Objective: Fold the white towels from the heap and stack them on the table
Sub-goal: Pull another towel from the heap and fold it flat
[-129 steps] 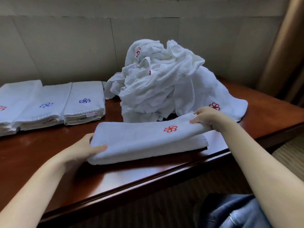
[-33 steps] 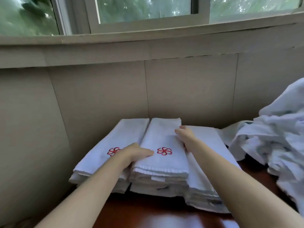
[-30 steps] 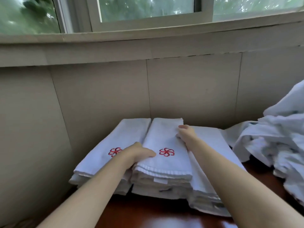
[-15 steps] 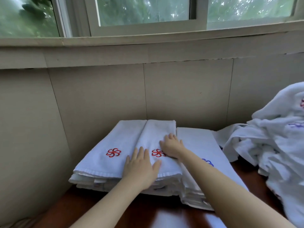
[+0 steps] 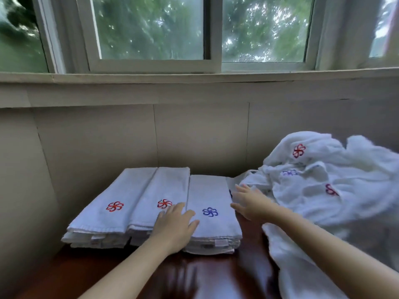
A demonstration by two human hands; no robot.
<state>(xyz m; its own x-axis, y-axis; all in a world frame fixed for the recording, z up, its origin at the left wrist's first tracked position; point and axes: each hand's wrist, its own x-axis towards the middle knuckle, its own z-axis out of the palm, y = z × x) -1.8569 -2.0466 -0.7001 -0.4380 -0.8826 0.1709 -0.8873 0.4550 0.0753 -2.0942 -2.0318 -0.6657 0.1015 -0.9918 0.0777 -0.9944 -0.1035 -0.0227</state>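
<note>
Now the heap (image 5: 328, 186) fills your 2 to 3 o'clock on the table (image 5: 216, 275), the folded stacks (image 5: 151, 208) lying at 11, long axes running away from you. Your right hand (image 5: 248, 201), fingers spread, is nearer the heap, seemingly touching its edge; your left hand (image 5: 174, 223) rests flat on the stacks.

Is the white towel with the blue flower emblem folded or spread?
Folded: the white towel with the blue flower emblem is a narrow rectangle topping the right stack, layered edges showing.

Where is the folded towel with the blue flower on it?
The folded white towel with the blue flower tops the rightmost stack, beside the two red-flower stacks, between the left hand and right hand.
</note>
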